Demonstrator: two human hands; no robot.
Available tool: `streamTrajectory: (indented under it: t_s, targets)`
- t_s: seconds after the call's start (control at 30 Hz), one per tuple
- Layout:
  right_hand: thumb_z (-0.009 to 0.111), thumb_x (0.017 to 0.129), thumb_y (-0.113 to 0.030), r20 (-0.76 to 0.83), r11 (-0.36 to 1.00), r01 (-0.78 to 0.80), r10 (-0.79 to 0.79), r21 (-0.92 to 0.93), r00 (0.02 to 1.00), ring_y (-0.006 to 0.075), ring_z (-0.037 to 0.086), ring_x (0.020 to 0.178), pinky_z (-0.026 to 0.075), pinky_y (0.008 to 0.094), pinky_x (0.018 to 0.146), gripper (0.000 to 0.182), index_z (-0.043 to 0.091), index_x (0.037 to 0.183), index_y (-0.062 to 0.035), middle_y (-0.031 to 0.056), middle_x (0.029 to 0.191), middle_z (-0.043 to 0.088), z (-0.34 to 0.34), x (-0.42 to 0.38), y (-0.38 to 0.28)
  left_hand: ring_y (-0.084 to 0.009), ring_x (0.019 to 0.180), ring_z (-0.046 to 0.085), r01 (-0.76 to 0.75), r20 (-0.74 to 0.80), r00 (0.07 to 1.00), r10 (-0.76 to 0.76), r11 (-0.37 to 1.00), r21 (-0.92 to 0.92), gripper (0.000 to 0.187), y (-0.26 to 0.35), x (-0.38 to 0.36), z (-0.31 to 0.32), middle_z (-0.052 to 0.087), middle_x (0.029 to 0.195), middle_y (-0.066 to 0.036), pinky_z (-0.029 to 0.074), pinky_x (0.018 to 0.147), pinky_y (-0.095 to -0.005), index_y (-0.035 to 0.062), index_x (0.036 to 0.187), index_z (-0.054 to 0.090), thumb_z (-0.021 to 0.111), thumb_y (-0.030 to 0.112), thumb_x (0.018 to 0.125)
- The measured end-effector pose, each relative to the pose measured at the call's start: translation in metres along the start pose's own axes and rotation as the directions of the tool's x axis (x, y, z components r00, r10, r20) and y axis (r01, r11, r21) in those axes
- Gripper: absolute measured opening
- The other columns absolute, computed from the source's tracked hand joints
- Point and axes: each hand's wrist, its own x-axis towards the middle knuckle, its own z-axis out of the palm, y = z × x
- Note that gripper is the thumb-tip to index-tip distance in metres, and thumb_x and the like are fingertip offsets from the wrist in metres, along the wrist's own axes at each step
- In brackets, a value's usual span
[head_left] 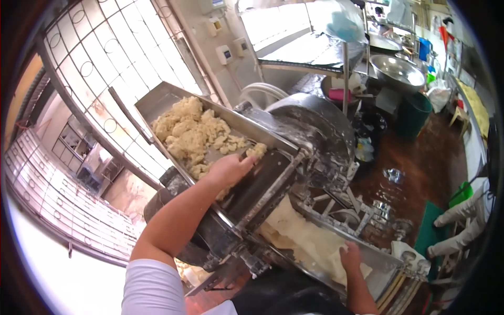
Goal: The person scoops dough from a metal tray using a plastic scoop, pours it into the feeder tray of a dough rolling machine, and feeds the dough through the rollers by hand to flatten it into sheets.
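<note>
My left hand (231,170) reaches into the upper metal tray (157,97), its fingers closed around a lump of dough (256,151). Beside it lies a heap of crumbly, pale dough (191,128). The tray slopes down to a dough roller machine (310,126) coated in flour and grime. Below, a flattened dough sheet (310,233) rests in the lower metal tray (386,270). My right hand (350,257) is at the sheet's right part, with curled fingers that seem to grip it; the fingertips are partly hidden.
A barred window gate (86,68) stands on the left. Behind the machine are a metal table (310,50), a large steel bowl (397,72) and a green bin (415,113). Another person's legs (464,226) show at the right, near a green board (428,231).
</note>
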Motion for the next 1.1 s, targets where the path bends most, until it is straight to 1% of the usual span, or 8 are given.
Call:
streamTrajectory:
  t_s: [0.07, 0.17, 0.23, 0.33, 0.43, 0.6, 0.77, 1.1]
  targets:
    - [0.067, 0.079, -0.026, 0.43, 0.965, -0.209, 0.123, 0.159, 0.894, 0.0305, 0.064, 0.087, 0.051, 0.0399, 0.079, 0.037, 0.063, 0.108, -0.0047, 0.0177, 0.104, 0.063, -0.012, 0.018, -0.046, -0.037, 0.093, 0.062, -0.025, -0.157, 0.987, -0.024, 0.953, -0.302, 0.058, -0.016, 0.016, -0.018, 0.065, 0.094, -0.023, 0.048, 0.081, -0.0452, 0.0015, 0.093, 0.067, 0.048, 0.056, 0.088]
    - [0.067, 0.079, -0.026, 0.5, 0.937, -0.26, 0.114, 0.232, 0.859, 0.0278, 0.066, 0.083, 0.051, 0.038, 0.077, 0.034, 0.066, 0.104, -0.0039, 0.0157, 0.094, 0.067, -0.004, 0.024, -0.064, -0.034, 0.09, 0.063, 0.014, -0.659, 0.747, 0.087, 0.989, 0.146, 0.049, -0.095, 0.059, -0.057, 0.065, 0.083, -0.02, 0.049, 0.08, -0.0431, 0.0021, 0.091, 0.067, 0.055, 0.049, 0.086]
    - [0.067, 0.079, -0.027, 0.52, 0.915, -0.308, 0.135, 0.261, 0.843, 0.0274, 0.066, 0.082, 0.052, 0.0376, 0.077, 0.034, 0.066, 0.103, -0.0031, 0.0153, 0.09, 0.069, 0.0, 0.021, -0.067, -0.0329, 0.095, 0.063, 0.265, -0.664, 0.748, -0.002, 0.917, 0.297, 0.05, -0.156, 0.078, -0.074, 0.067, 0.092, -0.018, 0.049, 0.083, -0.0415, 0.0004, 0.094, 0.068, 0.055, 0.048, 0.087]
    - [0.068, 0.079, -0.029, 0.511, 0.93, -0.32, 0.188, 0.183, 0.839, 0.0268, 0.066, 0.078, 0.052, 0.0382, 0.075, 0.031, 0.068, 0.099, -0.0049, 0.0133, 0.086, 0.069, 0.01, -0.003, -0.042, -0.0349, 0.103, 0.062, 0.41, -0.152, 0.908, -0.391, 0.905, 0.118, 0.06, -0.17, 0.087, -0.092, 0.065, 0.109, -0.019, 0.048, 0.089, -0.04, -0.0018, 0.107, 0.065, 0.057, 0.053, 0.084]
    - [0.067, 0.079, -0.026, 0.486, 0.97, -0.233, 0.169, 0.074, 0.857, 0.0283, 0.066, 0.078, 0.052, 0.0377, 0.075, 0.027, 0.069, 0.095, -0.0046, 0.0139, 0.081, 0.068, 0.012, -0.027, -0.024, -0.0337, 0.107, 0.061, 0.401, 0.029, 0.916, -0.4, 0.915, -0.045, 0.072, -0.193, 0.107, -0.094, 0.062, 0.118, -0.022, 0.046, 0.092, -0.0393, -0.0039, 0.119, 0.059, 0.063, 0.055, 0.079]
    - [0.061, 0.08, -0.03, 0.691, 0.951, -0.306, 0.188, 0.05, 0.697, 0.0345, 0.065, 0.085, 0.05, 0.04, 0.078, 0.031, 0.069, 0.092, -0.0025, 0.0191, 0.088, 0.068, 0.022, -0.024, -0.022, -0.0293, 0.109, 0.058, 0.096, 0.005, 0.995, -0.096, 0.989, -0.11, 0.089, -0.174, 0.091, -0.068, 0.061, 0.115, -0.022, 0.045, 0.091, -0.0369, -0.009, 0.129, 0.047, 0.069, 0.056, 0.073]
    - [0.06, 0.082, -0.029, 0.54, 0.955, -0.171, 0.014, 0.242, 0.841, 0.0217, 0.065, 0.062, 0.049, 0.0359, 0.062, 0.027, 0.066, 0.079, -0.0032, 0.0118, 0.065, 0.065, 0.041, -0.008, -0.019, -0.0252, 0.1, 0.061, -0.046, 0.013, 0.998, 0.055, 0.919, -0.392, 0.088, -0.138, 0.092, -0.027, 0.063, 0.108, -0.019, 0.047, 0.087, -0.0338, -0.0048, 0.13, 0.048, 0.081, 0.044, 0.064]
    - [0.061, 0.083, -0.021, 0.557, 0.816, -0.497, 0.275, 0.296, 0.783, 0.0147, 0.064, 0.061, 0.049, 0.0306, 0.055, 0.021, 0.067, 0.085, -0.0007, 0.0068, 0.069, 0.065, -0.005, -0.02, 0.026, -0.0249, 0.088, 0.064, -0.238, -0.026, 0.971, 0.238, 0.97, -0.04, 0.068, -0.037, 0.042, -0.054, 0.067, 0.092, -0.013, 0.049, 0.077, -0.034, 0.0015, 0.116, 0.062, 0.076, 0.049, 0.069]
